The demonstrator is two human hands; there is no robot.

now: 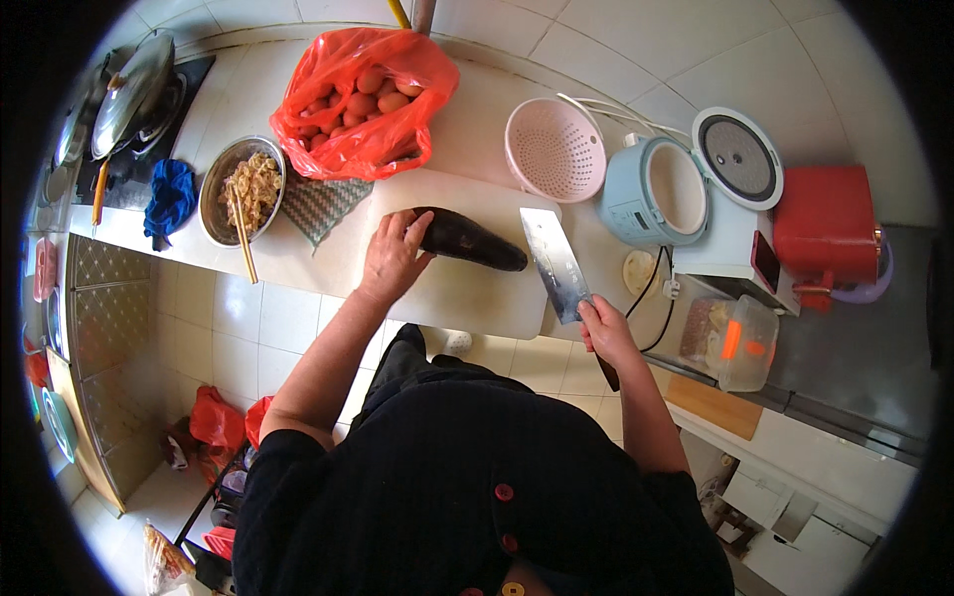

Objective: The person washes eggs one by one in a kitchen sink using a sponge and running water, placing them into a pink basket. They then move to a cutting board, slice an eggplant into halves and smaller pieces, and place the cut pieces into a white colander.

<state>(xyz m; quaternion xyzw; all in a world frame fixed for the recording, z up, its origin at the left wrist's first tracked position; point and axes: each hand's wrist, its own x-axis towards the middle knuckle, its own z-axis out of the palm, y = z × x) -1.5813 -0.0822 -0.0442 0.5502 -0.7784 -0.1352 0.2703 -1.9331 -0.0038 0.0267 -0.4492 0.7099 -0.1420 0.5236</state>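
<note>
A dark purple, nearly black eggplant [471, 240] lies across a white cutting board [462, 298] on the counter. My left hand [399, 249] grips its left end, thumb on the near side and fingers over the top. In my right hand [605, 328] is the handle of a Chinese cleaver [553, 257]. The broad steel blade points away from me over the board's right edge, apart from the eggplant's tip. Part of the dark handle shows below my fist.
Behind the board sit a red plastic bag [365, 149] of eggs and a pink colander [555, 153]. A metal bowl [211, 216] of raw-looking meat with chopsticks stands left, near a blue cloth [171, 195]. An open blue rice cooker [622, 197] and a plastic container [753, 350] are right.
</note>
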